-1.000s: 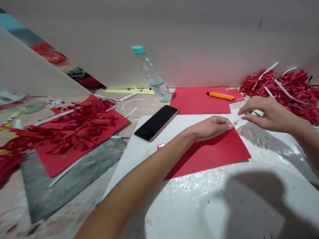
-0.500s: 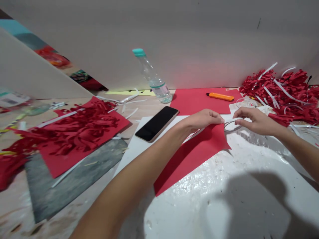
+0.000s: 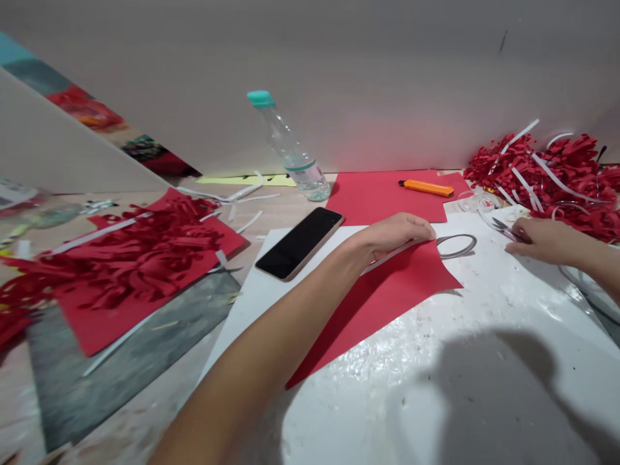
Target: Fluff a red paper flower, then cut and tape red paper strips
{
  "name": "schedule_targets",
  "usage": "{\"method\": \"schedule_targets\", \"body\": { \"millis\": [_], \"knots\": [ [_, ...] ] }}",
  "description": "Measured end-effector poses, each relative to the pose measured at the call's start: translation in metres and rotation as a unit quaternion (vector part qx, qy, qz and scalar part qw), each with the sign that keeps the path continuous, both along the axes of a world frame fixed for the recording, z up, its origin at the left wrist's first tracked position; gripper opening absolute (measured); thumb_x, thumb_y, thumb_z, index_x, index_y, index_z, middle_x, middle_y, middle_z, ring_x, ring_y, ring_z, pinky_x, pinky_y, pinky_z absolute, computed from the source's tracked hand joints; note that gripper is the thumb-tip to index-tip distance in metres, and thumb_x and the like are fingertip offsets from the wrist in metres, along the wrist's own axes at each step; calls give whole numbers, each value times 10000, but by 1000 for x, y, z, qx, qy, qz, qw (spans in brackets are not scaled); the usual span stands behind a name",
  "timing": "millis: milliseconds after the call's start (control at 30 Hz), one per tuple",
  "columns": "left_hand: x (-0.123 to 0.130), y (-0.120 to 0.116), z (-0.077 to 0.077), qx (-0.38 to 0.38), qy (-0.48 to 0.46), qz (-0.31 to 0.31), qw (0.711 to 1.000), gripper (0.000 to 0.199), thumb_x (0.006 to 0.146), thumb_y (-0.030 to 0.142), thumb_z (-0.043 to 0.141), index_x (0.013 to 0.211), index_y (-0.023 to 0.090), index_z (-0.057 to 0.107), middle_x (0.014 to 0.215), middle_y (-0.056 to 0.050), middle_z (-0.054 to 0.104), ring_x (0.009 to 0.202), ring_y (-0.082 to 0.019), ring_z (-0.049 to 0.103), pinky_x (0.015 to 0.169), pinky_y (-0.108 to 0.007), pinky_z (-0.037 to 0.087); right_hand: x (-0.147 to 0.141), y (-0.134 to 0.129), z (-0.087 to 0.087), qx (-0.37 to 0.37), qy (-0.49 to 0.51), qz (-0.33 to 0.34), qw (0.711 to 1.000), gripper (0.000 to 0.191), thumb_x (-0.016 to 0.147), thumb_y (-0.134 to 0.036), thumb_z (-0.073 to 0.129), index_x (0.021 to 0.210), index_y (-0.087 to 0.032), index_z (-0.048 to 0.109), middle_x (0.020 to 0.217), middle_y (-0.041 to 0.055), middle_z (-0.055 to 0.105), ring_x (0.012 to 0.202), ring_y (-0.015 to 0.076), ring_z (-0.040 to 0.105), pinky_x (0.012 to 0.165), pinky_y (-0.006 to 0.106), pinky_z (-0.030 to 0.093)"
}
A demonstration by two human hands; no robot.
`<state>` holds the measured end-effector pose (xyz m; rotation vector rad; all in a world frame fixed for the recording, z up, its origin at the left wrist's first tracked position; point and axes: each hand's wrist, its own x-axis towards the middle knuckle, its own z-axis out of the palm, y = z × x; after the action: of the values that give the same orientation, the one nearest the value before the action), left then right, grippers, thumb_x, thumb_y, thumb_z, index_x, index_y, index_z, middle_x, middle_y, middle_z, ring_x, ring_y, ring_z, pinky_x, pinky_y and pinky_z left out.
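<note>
My left hand [image 3: 404, 229] is closed on the upper edge of a red sheet [image 3: 387, 290], thumb and fingers pinched together. A white strip runs along that edge under the hand, and a thin grey-white loop [image 3: 458, 247] sticks out to the right of the fingertips. The sheet's lower part slants down toward me over the white board. Farther right, my right hand [image 3: 545, 239] has its fingers closed around the handles of small scissors [image 3: 504, 227], whose blades point up and left near the board. Its fingertips are partly hidden.
A black phone [image 3: 301, 242] lies left of the sheet on the white board [image 3: 460, 361]. Behind are a bottle [image 3: 300, 165], an orange cutter [image 3: 429, 188] and another red sheet [image 3: 368, 194]. Red cut-paper heaps [image 3: 159, 252] lie left, more [image 3: 581, 168] at right. A wall [image 3: 387, 84] closes the back.
My right hand has let go of the looped strip and moved right to the scissors, closing on them. My left hand keeps its pinch on the red sheet.
</note>
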<state>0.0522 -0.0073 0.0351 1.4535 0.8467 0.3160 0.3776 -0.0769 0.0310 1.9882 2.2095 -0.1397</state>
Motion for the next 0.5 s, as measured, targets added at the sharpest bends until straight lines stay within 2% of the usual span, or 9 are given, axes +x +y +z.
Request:
{"method": "schedule_targets", "body": {
  "millis": [100, 200, 367, 500],
  "knots": [
    [0, -2, 0, -10, -17, 2, 1000, 158, 711, 287, 674, 650, 147, 635, 644, 4, 543, 589, -100, 445, 562, -237, 333, 15, 0, -16, 21, -22, -15, 999, 346, 909, -483, 496, 930, -158, 614, 876, 141, 691, 691, 247, 620, 607, 331, 406],
    [0, -2, 0, -6, -13, -11, 1000, 179, 723, 302, 678, 649, 148, 628, 629, 10, 515, 573, -94, 416, 549, -238, 314, 16, 2, -22, 44, -7, -3, 999, 325, 946, -445, 443, 891, -164, 598, 864, 153, 686, 696, 246, 619, 615, 335, 400],
    [-1, -3, 4, -10, -8, -27, 1000, 267, 746, 337, 684, 592, 158, 560, 563, 29, 425, 504, -79, 319, 490, -245, 249, 12, 3, -14, 61, 14, 60, 996, 279, 995, -370, 387, 828, -195, 527, 779, 166, 663, 606, 205, 575, 580, 328, 362],
    [-2, -4, 5, -19, -1, -24, 1000, 276, 738, 360, 699, 605, 164, 558, 555, 31, 433, 477, -77, 331, 468, -242, 258, 4, -3, -7, 62, 21, 58, 996, 187, 971, -276, 414, 799, -223, 466, 686, 124, 621, 532, 178, 510, 542, 319, 333]
  ]
}}
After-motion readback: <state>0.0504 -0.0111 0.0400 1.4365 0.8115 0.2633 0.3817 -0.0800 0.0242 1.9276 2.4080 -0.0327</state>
